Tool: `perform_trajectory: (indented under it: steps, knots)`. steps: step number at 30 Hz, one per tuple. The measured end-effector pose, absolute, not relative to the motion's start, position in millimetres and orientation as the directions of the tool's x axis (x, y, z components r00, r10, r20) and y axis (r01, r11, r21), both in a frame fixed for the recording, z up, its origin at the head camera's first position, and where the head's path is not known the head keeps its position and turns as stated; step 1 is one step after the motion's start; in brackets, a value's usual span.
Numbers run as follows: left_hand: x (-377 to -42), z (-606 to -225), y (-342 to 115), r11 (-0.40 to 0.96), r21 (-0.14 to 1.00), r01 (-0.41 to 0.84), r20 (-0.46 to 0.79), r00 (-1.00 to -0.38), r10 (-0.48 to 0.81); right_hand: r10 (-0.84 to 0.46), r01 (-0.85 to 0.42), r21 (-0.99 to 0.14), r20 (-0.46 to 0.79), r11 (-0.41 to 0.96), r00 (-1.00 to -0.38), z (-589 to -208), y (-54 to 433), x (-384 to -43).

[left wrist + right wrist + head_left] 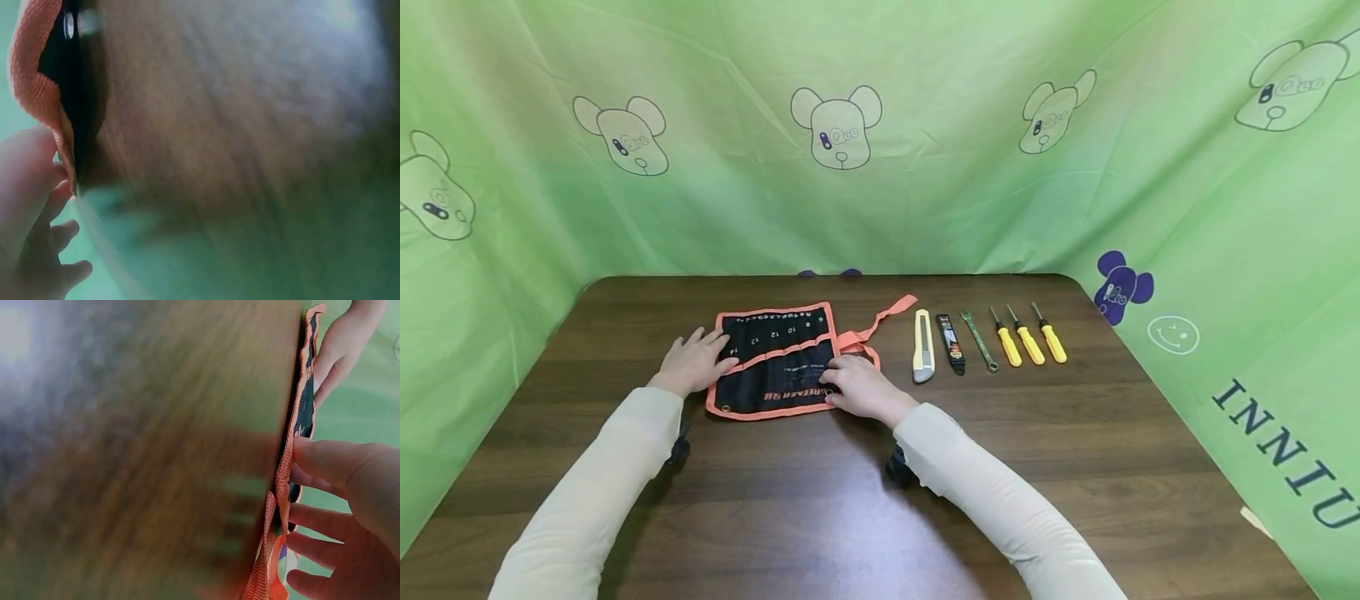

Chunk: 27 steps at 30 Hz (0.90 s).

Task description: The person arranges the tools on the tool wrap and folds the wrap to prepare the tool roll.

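Note:
A black tool pouch [778, 358] with orange edging lies spread out on the table, its row of pockets facing up. My left hand [692, 364] rests on its left edge with fingers spread; in the left wrist view the thumb [25, 169] lies at the orange trim. On the pouch's right edge my right hand [867, 387] touches the fabric, and the right wrist view shows its fingers [322, 550] fairly straight along that side. An orange tie strap [880, 318] trails from the pouch's right side, partly behind the right hand.
Right of the pouch, a yellow-white utility knife [923, 346], a black slim pack [951, 343], a green wrench [980, 342] and three yellow-handled screwdrivers [1031, 346] lie in a row on the brown wooden table [820, 517]. A green printed curtain [917, 217] hangs behind.

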<state>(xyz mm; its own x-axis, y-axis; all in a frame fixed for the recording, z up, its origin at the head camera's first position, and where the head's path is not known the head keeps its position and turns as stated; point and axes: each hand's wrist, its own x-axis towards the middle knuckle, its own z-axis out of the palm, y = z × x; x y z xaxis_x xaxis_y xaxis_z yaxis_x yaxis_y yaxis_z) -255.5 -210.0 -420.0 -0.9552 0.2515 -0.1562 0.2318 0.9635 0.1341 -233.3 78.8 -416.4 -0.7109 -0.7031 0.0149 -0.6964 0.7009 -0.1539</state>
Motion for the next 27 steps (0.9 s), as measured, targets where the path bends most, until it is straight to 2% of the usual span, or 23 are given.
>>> perform_trajectory:
  steps: [19, 27]
  knots:
    - [-237, -418, -215, 0.955, 0.032, 0.294, -0.081, -0.952, 0.296, -0.702, -0.705, -0.116, 0.071, 0.699, -0.708, -415, 86, -239]
    - [-230, -416, -215, 0.943, 0.046, 0.329, -0.028, -0.943, 0.331, -0.702, -0.709, -0.095, 0.095, 0.699, -0.705, -416, 89, -244]
